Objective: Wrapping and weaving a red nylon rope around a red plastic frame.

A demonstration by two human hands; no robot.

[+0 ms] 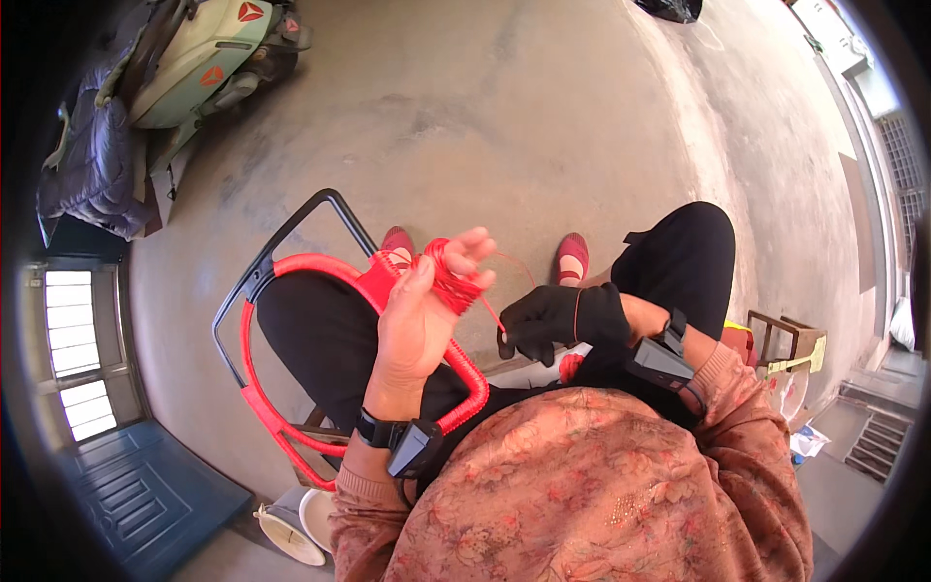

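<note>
Red cord (pixel 454 284) is bunched in many turns around the left grip (pixel 412 315), a bare hand raised over the lap with its palm toward the wearer; that hand is loose, fingers half bent rather than clenched, the turns looped about it. Just beside it, the right grip (pixel 562 320), in a black glove, is pinched on a single strand leading out of the bundle. A thin length also bows away above the glove, though it is too fine here for me to say where it ends. The cord should handle as light and limp, smooth enough to slip and ready to tangle; the strand is best taken between thumb and fingertip close to the bundle, while the turns are better cradled than squeezed. Beneath the left hand, a red-and-black frame (pixel 315 263) leans over the left thigh (pixel 315 325); it looks stiff, and its bare tube would give a firmer hold than its ribbed side (pixel 472 373). Below the knees, red shoes (pixel 574 250) stand apart on the concrete floor (pixel 582 126). Farther out, a wooden stool (pixel 793 335) stands to the right, a blue panel (pixel 145 495) to the lower left, and a pale scooter (pixel 204 68) beyond at the upper left, beside a dark quilted cover (pixel 92 175).
</note>
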